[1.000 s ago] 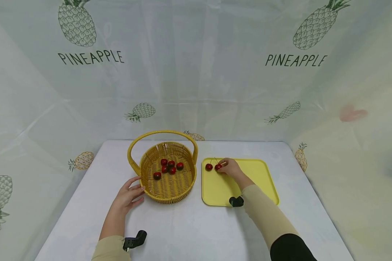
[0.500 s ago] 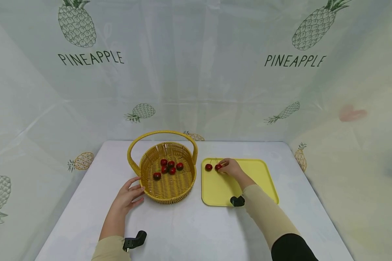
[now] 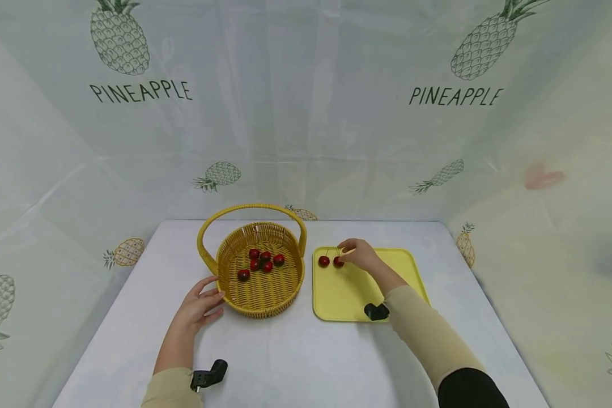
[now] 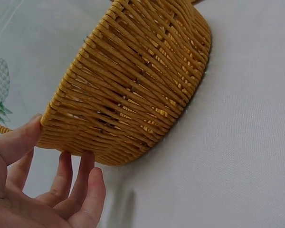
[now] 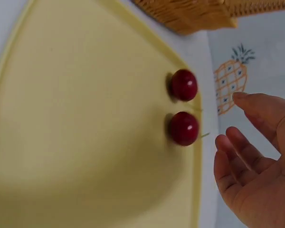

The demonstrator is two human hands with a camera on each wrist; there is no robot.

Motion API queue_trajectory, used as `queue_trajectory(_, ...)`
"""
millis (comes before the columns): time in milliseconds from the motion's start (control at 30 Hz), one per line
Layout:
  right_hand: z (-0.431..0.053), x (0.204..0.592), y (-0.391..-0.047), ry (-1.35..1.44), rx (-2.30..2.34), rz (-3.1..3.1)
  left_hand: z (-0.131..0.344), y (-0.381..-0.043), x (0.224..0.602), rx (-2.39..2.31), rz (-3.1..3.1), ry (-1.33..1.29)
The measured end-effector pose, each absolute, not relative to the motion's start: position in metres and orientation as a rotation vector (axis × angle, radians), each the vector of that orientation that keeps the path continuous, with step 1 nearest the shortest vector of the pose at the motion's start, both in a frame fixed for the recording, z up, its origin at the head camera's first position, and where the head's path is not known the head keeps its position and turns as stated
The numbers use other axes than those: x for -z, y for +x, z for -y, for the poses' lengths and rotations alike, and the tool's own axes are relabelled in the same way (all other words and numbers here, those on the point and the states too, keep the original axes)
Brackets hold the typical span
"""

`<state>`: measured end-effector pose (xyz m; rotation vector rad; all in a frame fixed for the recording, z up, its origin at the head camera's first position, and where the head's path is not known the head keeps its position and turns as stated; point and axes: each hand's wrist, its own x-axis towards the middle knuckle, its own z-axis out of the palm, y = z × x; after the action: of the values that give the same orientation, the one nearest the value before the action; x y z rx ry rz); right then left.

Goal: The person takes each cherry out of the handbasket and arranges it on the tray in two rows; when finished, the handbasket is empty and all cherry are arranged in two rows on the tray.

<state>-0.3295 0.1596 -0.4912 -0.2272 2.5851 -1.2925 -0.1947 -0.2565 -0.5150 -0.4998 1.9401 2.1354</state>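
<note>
A round yellow wicker basket [image 3: 261,294] with a tall arched handle holds several dark red cherries [image 3: 255,264]. At its left side, my left hand [image 3: 198,306] touches the rim and outer wall with loosely spread fingers [image 4: 62,178]. Two cherries with thin green stems lie side by side near the left back corner of the yellow tray [image 3: 344,309]. One is the left cherry [image 3: 323,261], the other the right cherry [image 5: 183,128]. My right hand [image 3: 359,253] hovers just behind and beside the right cherry, its fingers apart and holding nothing in the right wrist view.
Basket and tray stand side by side on a white-covered table [image 3: 285,362], with a narrow gap between them. A pale curtain [image 3: 306,113] printed with pineapples hangs behind the table. The basket's handle [image 3: 252,206] arches high over its back. A black wrist camera [image 3: 376,311] overlaps the tray's front edge.
My right hand has let go of the right cherry and risen back and slightly up from it. The cherry stays on the tray. My left hand keeps its place at the basket.
</note>
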Motion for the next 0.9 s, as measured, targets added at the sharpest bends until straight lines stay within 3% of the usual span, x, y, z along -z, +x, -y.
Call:
queue_trajectory(467, -0.11, 0.455, -0.307, -0.548, 1.302, -2.387, 0.256, -0.195, 0.513, -2.137, -1.936, -0.522)
queue_trajectory(900, -0.057, 0.449, -0.291, -0.73, 1.233, -2.291, 0.256, -0.195, 0.515, -2.154, -1.925, -0.545)
